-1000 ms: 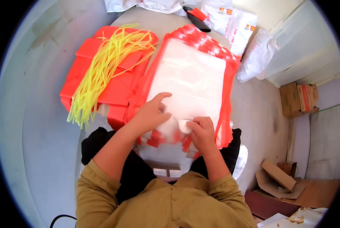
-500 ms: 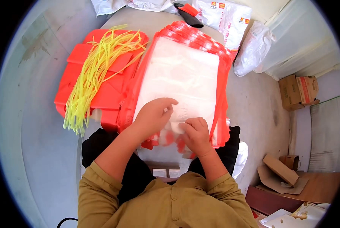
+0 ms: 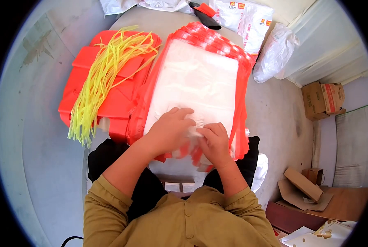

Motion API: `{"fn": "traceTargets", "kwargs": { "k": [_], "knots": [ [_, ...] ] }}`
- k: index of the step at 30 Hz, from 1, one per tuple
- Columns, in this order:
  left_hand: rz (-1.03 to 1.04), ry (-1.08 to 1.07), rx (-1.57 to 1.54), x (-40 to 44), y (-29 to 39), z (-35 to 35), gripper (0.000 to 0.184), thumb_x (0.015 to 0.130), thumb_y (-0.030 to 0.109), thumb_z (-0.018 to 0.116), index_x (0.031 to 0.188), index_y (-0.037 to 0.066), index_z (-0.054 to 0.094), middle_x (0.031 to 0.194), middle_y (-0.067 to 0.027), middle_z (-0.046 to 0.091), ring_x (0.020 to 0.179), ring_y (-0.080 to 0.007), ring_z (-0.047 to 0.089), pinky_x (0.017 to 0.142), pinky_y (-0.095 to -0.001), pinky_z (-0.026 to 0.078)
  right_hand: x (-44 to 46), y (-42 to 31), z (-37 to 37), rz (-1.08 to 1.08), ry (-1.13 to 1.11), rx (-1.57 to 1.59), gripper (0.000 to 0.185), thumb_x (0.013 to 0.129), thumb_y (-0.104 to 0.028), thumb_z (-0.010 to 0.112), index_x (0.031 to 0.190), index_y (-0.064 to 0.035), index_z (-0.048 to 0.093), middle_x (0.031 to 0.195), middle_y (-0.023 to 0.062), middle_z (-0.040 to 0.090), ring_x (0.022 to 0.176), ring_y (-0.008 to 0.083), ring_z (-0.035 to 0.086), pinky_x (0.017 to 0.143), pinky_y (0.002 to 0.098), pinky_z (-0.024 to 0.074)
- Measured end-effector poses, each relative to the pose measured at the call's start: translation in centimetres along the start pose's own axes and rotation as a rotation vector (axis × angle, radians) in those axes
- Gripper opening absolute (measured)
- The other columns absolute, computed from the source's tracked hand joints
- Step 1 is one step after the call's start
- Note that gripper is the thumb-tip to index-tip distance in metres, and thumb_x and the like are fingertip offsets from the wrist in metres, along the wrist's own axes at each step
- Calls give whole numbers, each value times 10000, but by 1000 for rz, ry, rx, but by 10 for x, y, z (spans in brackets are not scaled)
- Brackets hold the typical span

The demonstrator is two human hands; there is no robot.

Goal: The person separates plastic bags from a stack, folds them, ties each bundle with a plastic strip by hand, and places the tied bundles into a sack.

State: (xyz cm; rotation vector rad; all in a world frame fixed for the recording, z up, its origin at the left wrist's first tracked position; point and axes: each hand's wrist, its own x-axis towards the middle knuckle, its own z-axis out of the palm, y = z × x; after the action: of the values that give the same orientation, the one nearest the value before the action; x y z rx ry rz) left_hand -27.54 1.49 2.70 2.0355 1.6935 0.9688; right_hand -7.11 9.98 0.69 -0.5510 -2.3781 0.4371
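A stack of flat plastic bags with red borders (image 3: 241, 107) lies in front of me, a whitish translucent plastic bag (image 3: 196, 78) on top. At its near edge the film is bunched between my hands, with red-and-white ends hanging down below. My left hand (image 3: 171, 131) is closed on the bunched film from the left, fingers bent, slightly blurred. My right hand (image 3: 215, 144) pinches the same bunch, thumb against the curled fingers. Left of the stack, yellow-green plastic strips (image 3: 103, 78) lie across folded red plastic bags (image 3: 79, 96).
White printed sacks (image 3: 250, 24) and a black-and-red object (image 3: 206, 16) sit at the far end of the table (image 3: 151, 24). A white bundle (image 3: 276, 53) leans at the right. Cardboard boxes (image 3: 322, 100) and opened cardboard (image 3: 303, 187) are farther right.
My left hand has moved slightly right and its fingers have closed in toward my right hand. The bunched film sits a little higher between them.
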Motion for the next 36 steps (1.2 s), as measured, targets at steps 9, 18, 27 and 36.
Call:
{"fn": "traceTargets", "kwargs": {
  "k": [9,18,27,36],
  "knots": [
    [27,110,94,9,-6,17,146,771,20,732,913,38,703,1203,-101,715,938,-341,702,806,-429,576,-4,14,-15,261,96,113,321,842,-5,729,1156,-52,685,1132,112,668,1038,302,632,922,402,514],
    [-111,101,-20,9,-6,12,197,836,57,708,1031,34,698,1078,-129,711,937,-370,682,785,-431,554,-34,46,-44,777,212,612,473,990,-32,594,1454,-35,503,1457,113,516,1246,230,597,1054,367,490],
    [-234,65,-91,11,-9,11,134,909,110,677,1025,48,701,937,-149,665,867,-379,650,737,-431,514,-18,53,-34,683,247,598,536,1022,-84,552,1538,-39,412,1633,150,342,1397,276,495,1138,399,429],
    [-177,117,-112,10,-15,14,115,902,103,684,997,41,701,914,-160,654,854,-383,644,734,-433,510,-9,57,-41,918,257,753,519,1062,-156,525,1558,-60,407,1577,114,430,1411,219,456,1175,345,353]
  ]
}}
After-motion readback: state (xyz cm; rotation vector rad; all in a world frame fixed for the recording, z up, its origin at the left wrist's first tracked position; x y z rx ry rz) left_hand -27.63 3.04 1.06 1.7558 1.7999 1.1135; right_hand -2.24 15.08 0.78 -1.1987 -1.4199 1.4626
